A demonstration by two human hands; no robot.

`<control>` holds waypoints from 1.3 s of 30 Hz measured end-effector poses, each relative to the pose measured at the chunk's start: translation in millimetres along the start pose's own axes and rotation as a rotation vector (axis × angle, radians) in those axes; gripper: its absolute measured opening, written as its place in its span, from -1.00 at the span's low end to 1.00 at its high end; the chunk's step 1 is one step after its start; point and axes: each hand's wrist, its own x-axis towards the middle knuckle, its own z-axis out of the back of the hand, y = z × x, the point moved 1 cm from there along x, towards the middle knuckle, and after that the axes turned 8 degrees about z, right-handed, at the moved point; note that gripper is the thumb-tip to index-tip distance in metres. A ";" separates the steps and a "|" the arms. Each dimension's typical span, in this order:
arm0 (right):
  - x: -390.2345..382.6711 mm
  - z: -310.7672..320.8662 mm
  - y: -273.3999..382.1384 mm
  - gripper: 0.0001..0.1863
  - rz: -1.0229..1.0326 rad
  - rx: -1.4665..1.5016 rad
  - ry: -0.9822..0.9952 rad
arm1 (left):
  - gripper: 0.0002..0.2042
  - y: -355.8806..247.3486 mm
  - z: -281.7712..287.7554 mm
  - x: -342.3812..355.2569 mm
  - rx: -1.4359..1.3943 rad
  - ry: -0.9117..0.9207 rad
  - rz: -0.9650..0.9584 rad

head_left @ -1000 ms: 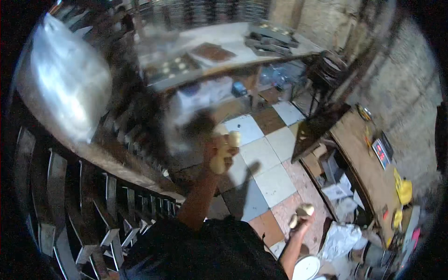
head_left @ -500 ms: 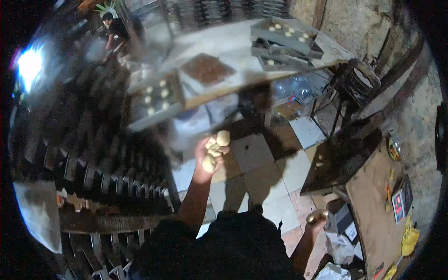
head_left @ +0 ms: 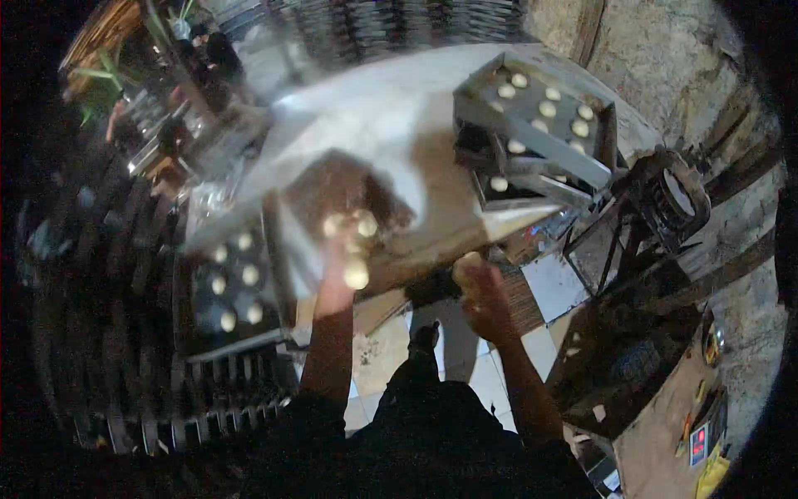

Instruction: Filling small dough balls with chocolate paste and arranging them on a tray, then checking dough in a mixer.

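Over the near edge of the desk (head_left: 386, 137), toward its left part, your left grip (head_left: 337, 264) holds a cluster of pale dough balls (head_left: 356, 274), seen in front of a brown board (head_left: 378, 198); whether the hand touches the desk you cannot tell. Just short of that same edge, farther right, your right grip (head_left: 486, 295) is curled round at least one pale ball (head_left: 470, 262), with blur hiding how many. By the desk's left end, near its front corner, sits a dark tray (head_left: 236, 298) bearing six spaced dough balls. At the right end, a stack of metal trays (head_left: 555, 148) carries more balls, its front side close to the near edge. Beyond the right corner stands a dark round device (head_left: 669, 195) on legs, and tiles (head_left: 553, 287) show on the floor below.
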 end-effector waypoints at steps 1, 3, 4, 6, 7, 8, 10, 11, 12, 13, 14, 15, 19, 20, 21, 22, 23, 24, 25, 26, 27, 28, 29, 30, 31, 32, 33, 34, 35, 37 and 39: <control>23.8 -15.6 4.6 -0.48 0.400 -0.566 0.147 | -0.78 -12.3 0.4 24.2 0.231 -0.071 -0.063; 80.6 -26.2 5.4 -0.49 0.802 -1.172 0.276 | -0.73 -19.7 -36.1 85.4 0.645 -0.339 -0.121; 102.8 -44.1 -1.0 -0.46 0.705 -1.259 0.340 | -0.72 -43.3 -11.0 123.8 0.994 -0.410 -0.271; 146.8 -35.5 -31.3 -0.41 0.569 -1.380 0.370 | -0.77 -44.1 -56.4 173.9 1.161 -0.370 -0.180; 170.0 -38.3 -49.4 -0.40 0.615 -1.370 0.409 | -0.76 -55.8 -44.1 208.0 1.521 -0.367 -0.382; 186.0 -47.2 -63.3 -0.39 0.671 -1.342 0.477 | -0.74 -66.3 -3.9 249.9 1.880 -0.400 -0.586; 194.9 -48.3 -88.9 -0.42 0.632 -1.329 0.466 | -0.79 -67.3 62.2 310.0 1.735 -0.747 -0.336; 194.3 -49.0 -81.7 -0.46 0.638 -1.340 0.486 | -0.74 -59.1 66.4 326.4 1.828 -0.760 -0.310; 191.1 -49.0 -69.0 -0.50 0.642 -1.353 0.500 | -0.66 -46.4 70.4 336.9 1.922 -0.768 -0.278; 194.0 -34.0 -80.3 -0.50 0.653 -1.355 0.501 | -0.57 -24.4 68.8 345.6 2.027 -0.740 -0.234; 196.5 -12.0 -100.6 -0.51 0.588 -1.285 0.430 | -0.46 -5.6 69.4 349.2 2.139 -0.698 -0.175; 201.5 -2.2 -113.3 -0.51 0.529 -1.204 0.365 | -0.35 -2.0 70.3 351.4 2.254 -0.665 -0.115; 214.5 -26.1 -67.0 -0.50 0.275 -1.215 0.331 | -0.21 -18.4 11.9 315.0 2.285 -0.665 0.060; 217.1 -36.9 -61.5 -0.51 0.462 -1.351 0.386 | -0.23 -17.6 4.9 308.2 2.292 -0.743 -0.114; 214.3 -43.2 -58.5 -0.52 0.649 -1.485 0.430 | -0.24 -16.9 -2.6 301.3 2.292 -0.809 -0.290; 212.9 -40.1 -68.4 -0.52 0.655 -1.474 0.414 | -0.24 -14.6 -10.8 296.4 2.309 -0.806 -0.300; 215.1 -32.0 -84.2 -0.49 0.698 -1.503 0.346 | -0.27 -8.6 -26.9 294.0 2.197 -0.745 -0.554; 211.6 -26.8 -94.4 -0.47 0.744 -1.525 0.288 | -0.29 -3.6 -40.4 285.8 2.065 -0.688 -0.788; 207.8 -25.6 -93.6 -0.47 0.748 -1.511 0.279 | -0.29 2.5 -61.7 268.0 2.080 -0.687 -0.794; 209.6 -25.1 -85.7 -0.41 0.682 -1.524 0.246 | -0.35 12.4 -96.4 243.5 1.778 -0.586 -0.816; 206.4 -31.2 -78.6 -0.33 0.627 -1.527 0.223 | -0.40 20.8 -122.5 215.3 1.480 -0.497 -0.827; 202.5 -33.1 -71.5 -0.33 0.603 -1.517 0.213 | -0.40 34.9 -135.4 192.7 1.492 -0.500 -0.842; 197.8 -23.2 -64.9 -0.33 0.578 -1.498 0.193 | -0.45 62.9 -151.2 176.1 1.594 -0.383 -0.998; 193.0 -12.5 -57.4 -0.33 0.555 -1.476 0.166 | -0.49 90.1 -165.7 157.6 1.684 -0.249 -1.154; 181.6 5.2 -54.5 -0.33 0.526 -1.433 0.136 | -0.55 117.0 -185.6 133.8 1.684 -0.177 -1.142; 161.1 17.1 -48.2 -0.32 0.521 -1.359 0.110 | -0.55 137.1 -195.5 108.7 1.684 -0.139 -1.120; 136.3 31.2 -43.2 -0.32 0.526 -1.253 0.073 | -0.58 155.8 -204.9 84.2 1.565 0.049 -1.080; 108.4 52.0 -44.4 -0.32 0.514 -1.099 0.030 | -0.60 180.9 -208.6 65.4 1.429 0.247 -1.003; 74.5 71.3 -49.3 -0.31 0.494 -0.856 -0.014 | -0.63 208.5 -216.8 46.0 1.395 0.371 -1.013; -4.9 112.5 -79.9 -0.31 0.428 -0.150 -0.055 | -0.70 278.7 -207.1 24.7 1.210 0.356 -0.586; -103.8 126.5 -29.0 -0.34 -0.048 -0.859 -0.037 | -0.85 323.7 -190.1 -3.4 1.342 0.560 -0.868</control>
